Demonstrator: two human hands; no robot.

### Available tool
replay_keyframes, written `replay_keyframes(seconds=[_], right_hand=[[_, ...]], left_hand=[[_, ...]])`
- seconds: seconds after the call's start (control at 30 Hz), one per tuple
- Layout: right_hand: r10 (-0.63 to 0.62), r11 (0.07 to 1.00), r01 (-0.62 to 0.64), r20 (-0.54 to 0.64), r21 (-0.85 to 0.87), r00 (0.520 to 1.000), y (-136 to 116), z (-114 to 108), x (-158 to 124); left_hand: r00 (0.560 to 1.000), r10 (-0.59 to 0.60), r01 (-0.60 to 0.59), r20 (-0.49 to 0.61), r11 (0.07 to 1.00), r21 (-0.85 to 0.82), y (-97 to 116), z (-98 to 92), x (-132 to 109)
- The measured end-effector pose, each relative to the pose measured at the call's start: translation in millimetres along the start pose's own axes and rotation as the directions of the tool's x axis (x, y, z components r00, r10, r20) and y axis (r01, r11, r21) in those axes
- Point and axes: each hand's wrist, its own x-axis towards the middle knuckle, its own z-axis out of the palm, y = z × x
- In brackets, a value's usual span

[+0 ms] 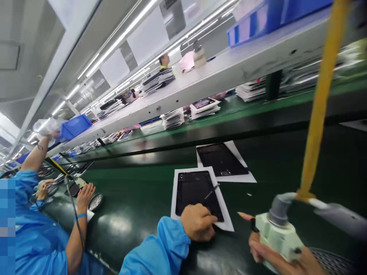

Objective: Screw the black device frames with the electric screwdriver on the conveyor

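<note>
My left hand, in a blue sleeve, is closed over the lower edge of a black tablet panel. The fingers are pinched together, and what they hold, if anything, is hidden. The panel lies on a white sheet. Across its right side lies a thin grey pen-like tool, its lower end close to my knuckles. My right hand grips a pale green corded tool that looks like an electric screwdriver; its tip is out of sight. A yellow strap hangs down to its grey top.
Behind the first panel, a second black panel lies on white paper. A co-worker's blue sleeve and hand are at the left, by a round metal dish. Stacked panels fill the shelf beyond the green bench. Blue bins stand above.
</note>
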Motion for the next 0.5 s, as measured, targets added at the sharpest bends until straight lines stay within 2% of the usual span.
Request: replay_keyframes(seconds=[0.1, 0.17, 0.3, 0.4, 0.5], right_hand=[[0.092, 0.996, -0.092, -0.009, -0.004, 0.996, -19, -8, 3], [0.165, 0.985, -0.162, -0.053, 0.057, 0.985, -38, -11, 4], [0.233, 0.949, -0.192, -0.146, 0.250, 0.961, -70, -12, 8], [0.177, 0.958, -0.128, -0.175, 0.258, 0.969, -78, -19, 15], [0.125, 0.991, -0.105, -0.271, 0.087, 0.954, -75, -31, 17]], left_hand=[[0.987, 0.101, -0.097, 0.129, 0.995, -0.034, 32, -7.0, -6], [0.963, 0.157, -0.144, 0.217, 0.987, -0.073, 51, -13.7, -9], [0.929, 0.165, -0.117, 0.331, 0.980, -0.161, 78, -21.0, -17], [0.940, 0.108, -0.027, 0.323, 0.969, -0.245, 88, -21.0, -26], [0.973, 0.016, 0.077, 0.230, 0.917, -0.391, 82, -23.7, -32]])
